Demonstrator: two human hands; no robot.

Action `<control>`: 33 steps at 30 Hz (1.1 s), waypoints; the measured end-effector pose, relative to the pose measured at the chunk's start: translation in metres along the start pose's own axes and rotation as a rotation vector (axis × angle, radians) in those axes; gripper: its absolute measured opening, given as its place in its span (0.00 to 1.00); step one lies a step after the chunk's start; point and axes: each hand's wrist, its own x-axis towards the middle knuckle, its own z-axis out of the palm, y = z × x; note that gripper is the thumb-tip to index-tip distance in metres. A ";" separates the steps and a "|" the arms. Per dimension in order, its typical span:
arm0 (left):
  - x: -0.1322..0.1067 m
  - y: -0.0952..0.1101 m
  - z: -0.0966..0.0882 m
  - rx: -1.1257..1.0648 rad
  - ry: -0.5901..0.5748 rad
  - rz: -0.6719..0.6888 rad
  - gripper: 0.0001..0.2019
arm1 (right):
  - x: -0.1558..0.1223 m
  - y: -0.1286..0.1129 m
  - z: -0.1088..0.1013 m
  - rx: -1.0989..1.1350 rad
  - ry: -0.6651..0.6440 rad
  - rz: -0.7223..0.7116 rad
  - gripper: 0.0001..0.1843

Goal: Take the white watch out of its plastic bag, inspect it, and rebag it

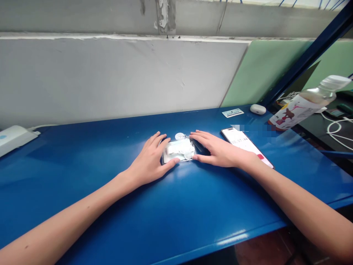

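Observation:
A small clear plastic packet (179, 150) with white parts inside lies flat on the blue table (110, 154). My left hand (150, 160) rests at its left edge, fingers stretched out, thumb along its near side. My right hand (217, 149) rests at its right edge, fingers flat and extended over the packet's corner. Both hands touch the packet from the sides. A small round white disc (179, 136) lies just behind the packet.
A phone (242, 144) with a lit screen showing a timer lies right of my right hand. Behind it are a white card (233, 112), a white earbud case (257, 109) and a tilted bottle (303, 103). A white device (13, 138) sits far left. The wall stands close behind.

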 end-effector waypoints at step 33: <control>0.000 0.004 -0.008 -0.134 0.009 0.002 0.32 | 0.001 -0.005 -0.001 0.053 0.277 -0.241 0.16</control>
